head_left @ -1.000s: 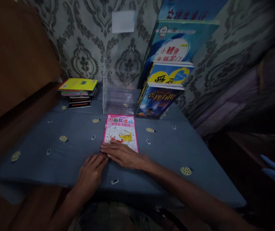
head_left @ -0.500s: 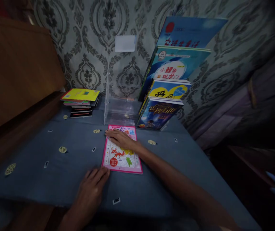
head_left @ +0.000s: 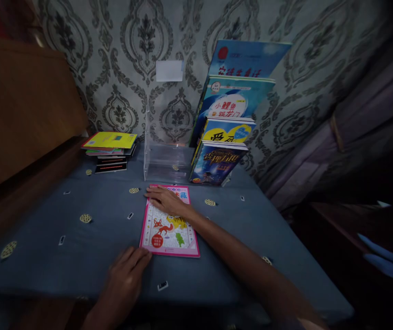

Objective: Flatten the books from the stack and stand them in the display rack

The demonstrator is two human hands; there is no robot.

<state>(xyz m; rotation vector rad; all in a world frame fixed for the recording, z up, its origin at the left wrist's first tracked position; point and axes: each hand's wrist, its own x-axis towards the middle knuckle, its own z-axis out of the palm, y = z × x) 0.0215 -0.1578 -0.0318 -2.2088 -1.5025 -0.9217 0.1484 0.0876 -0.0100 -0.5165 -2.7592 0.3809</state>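
A pink-bordered children's book (head_left: pixel 172 231) lies flat on the cloth-covered table, its cover showing a red fox, a yellow striped cat and a green shape. Across its upper left part rests my right hand (head_left: pixel 165 200), fingers stretched out and covering some of the title. My left hand (head_left: pixel 128 275) lies on the cloth with its fingertips touching the book's lower left corner, fingers fairly straight. Just behind the book stands a clear acrylic rack (head_left: pixel 165 160). Its right side is filled with upright books (head_left: pixel 217 162) in stepped rows.
At the back left of the table (head_left: pixel 103 243) sits a stack of books (head_left: pixel 114 140), a yellow one on top. A brown wooden panel (head_left: pixel 24 105) borders the left side, a patterned wall (head_left: pixel 114 55) the back. Gathered curtain cloth (head_left: pixel 320 137) hangs at right.
The camera view has shifted slightly, so the table and books appear a little further left and lower. Both hands keep about the same places on the pink book.
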